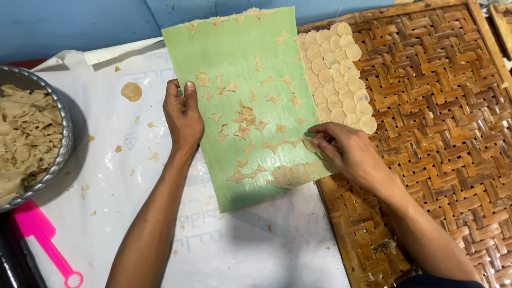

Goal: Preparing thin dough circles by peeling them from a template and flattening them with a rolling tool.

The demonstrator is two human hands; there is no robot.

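- The green sheet (250,106) lies partly on the white plastic cover (133,176) and partly over the edge of the woven bamboo tray (437,133), with dough scraps stuck across it.
- The left hand (183,114) grips the sheet's left edge, fingers curled under and thumb on top.
- The right hand (341,146) pinches a thin dough round (309,143) at the sheet's right edge; how firmly it grips is hard to tell.
- The rounds look soft, thin and easily torn, best lifted by the rim; the sheet seems light and floppy.
- Cut dough discs (338,74) lie overlapping in rows on the tray.
- A metal bowl (63,144) of dough sits far left, a pink scraper (45,240) below it.
- The white cover bears faint bluish print.
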